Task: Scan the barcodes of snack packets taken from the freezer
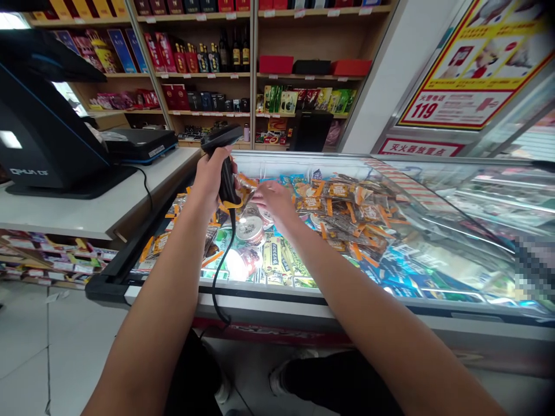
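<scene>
My left hand (210,176) is wrapped around the handle of a black barcode scanner (226,173), held upright above the chest freezer (277,297). From the handle's foot a black cable (219,271) hangs over the freezer's front edge. Beside the scanner, the fingers of my right hand (276,202) pinch a clear-and-orange packet (246,184); part of it is hidden behind the scanner and fingers. Below lie round lidded tubs (250,228) and a green-and-cream packet (277,254). More orange-ended packets (340,199) are heaped to the right.
A sliding glass lid (437,208) covers the freezer's right part. On the left, a counter (87,214) carries a black checkout terminal (52,115) and a flat black scale (139,143). Stocked shelves (208,75) stand behind. Two feet show on the tiled floor (26,341).
</scene>
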The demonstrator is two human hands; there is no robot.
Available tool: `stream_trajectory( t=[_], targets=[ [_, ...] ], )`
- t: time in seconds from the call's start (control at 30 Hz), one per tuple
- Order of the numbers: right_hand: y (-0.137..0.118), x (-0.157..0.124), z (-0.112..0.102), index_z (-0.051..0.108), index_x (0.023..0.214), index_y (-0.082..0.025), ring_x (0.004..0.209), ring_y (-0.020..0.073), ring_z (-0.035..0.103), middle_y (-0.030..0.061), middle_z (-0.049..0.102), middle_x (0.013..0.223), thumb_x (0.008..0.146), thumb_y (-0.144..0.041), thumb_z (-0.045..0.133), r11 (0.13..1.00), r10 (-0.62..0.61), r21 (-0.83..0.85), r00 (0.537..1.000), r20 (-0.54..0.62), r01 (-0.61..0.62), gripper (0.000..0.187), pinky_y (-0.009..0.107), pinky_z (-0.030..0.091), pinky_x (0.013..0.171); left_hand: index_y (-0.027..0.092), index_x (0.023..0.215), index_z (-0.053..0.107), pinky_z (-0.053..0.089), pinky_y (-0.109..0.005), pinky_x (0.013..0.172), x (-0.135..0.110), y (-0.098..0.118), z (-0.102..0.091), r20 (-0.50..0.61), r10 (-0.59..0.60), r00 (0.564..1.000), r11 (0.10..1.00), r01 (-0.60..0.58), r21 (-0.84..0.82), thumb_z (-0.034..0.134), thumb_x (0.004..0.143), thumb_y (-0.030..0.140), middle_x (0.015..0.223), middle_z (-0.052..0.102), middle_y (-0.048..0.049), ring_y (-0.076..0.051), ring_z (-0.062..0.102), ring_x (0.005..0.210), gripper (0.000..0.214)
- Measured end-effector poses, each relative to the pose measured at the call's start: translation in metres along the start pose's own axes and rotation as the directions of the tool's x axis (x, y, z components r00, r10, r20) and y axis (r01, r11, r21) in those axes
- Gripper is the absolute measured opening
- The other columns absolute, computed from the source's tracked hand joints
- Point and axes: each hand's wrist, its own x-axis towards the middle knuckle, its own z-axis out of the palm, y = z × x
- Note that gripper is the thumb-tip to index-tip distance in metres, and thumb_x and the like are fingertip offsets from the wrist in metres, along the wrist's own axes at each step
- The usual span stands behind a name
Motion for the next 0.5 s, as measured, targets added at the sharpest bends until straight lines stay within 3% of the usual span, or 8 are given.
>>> stream_trajectory(
  t=[0.17, 0.23, 0.3, 0.4, 0.5],
  targets=[
    [-0.025, 0.021, -0.037, 0.057, 0.086, -0.024, 0.064, 0.0099, 0.062, -0.0048, 0.066, 0.074, 0.1, -0.022, 0.057, 0.925, 0.172, 0.374, 0.954, -0.244, -0.071, 0.015, 0.02, 0.05, 0.06, 0.023, 0.084, 0.052, 0.043, -0.028, 0.043, -0.009, 0.0, 0.008, 0.106, -0.056, 0.993, 0.998, 0.06, -0.03, 0.07, 0.083, 0.059, 0.065, 0.061, 0.0002, -0.014, 0.057, 0.043, 0.04],
    [-0.034, 0.026, -0.051, 0.052, 0.083, -0.024, 0.055, 0.011, 0.055, -0.0061, 0.057, 0.065, 0.102, -0.022, 0.049, 0.863, 0.245, 0.493, 0.942, -0.228, -0.105, 0.019, 0.022, 0.044, 0.052, 0.023, 0.083, 0.053, 0.043, -0.026, 0.041, -0.015, -0.002, 0.016, 0.172, -0.074, 0.982, 0.996, 0.08, -0.027, 0.07, 0.081, 0.053, 0.065, 0.061, 0.0005, -0.013, 0.056, 0.043, 0.035],
    [-0.041, 0.027, -0.064, 0.048, 0.081, -0.025, 0.049, 0.012, 0.047, -0.007, 0.048, 0.059, 0.102, -0.022, 0.042, 0.827, 0.234, 0.551, 0.96, -0.156, -0.112, 0.023, 0.023, 0.039, 0.048, 0.022, 0.082, 0.053, 0.043, -0.025, 0.041, -0.022, -0.004, 0.024, 0.257, -0.077, 0.963, 0.996, 0.085, -0.018, 0.07, 0.08, 0.05, 0.065, 0.061, 0.0013, -0.012, 0.055, 0.042, 0.032],
    [-0.047, 0.029, -0.083, 0.049, 0.081, -0.026, 0.055, 0.0147, 0.052, -0.0043, 0.049, 0.063, 0.101, -0.026, 0.04, 0.902, 0.032, 0.433, 0.997, -0.071, 0.002, 0.021, 0.025, 0.043, 0.053, 0.021, 0.082, 0.056, 0.043, -0.025, 0.04, -0.033, -0.009, 0.034, 0.454, -0.072, 0.888, 0.997, 0.082, -0.002, 0.071, 0.08, 0.048, 0.065, 0.06, 0.0015, -0.013, 0.057, 0.042, 0.03],
    [-0.051, 0.031, -0.097, 0.054, 0.085, -0.027, 0.075, 0.0214, 0.062, 0.0018, 0.059, 0.075, 0.098, -0.043, 0.047, 0.985, -0.16, 0.06, 0.986, -0.047, 0.162, 0.022, 0.032, 0.05, 0.063, 0.02, 0.083, 0.059, 0.046, -0.026, 0.042, -0.041, -0.013, 0.04, 0.636, -0.095, 0.766, 0.995, 0.095, 0.035, 0.073, 0.082, 0.046, 0.067, 0.062, 0.0009, -0.013, 0.06, 0.044, 0.03]
  ],
)
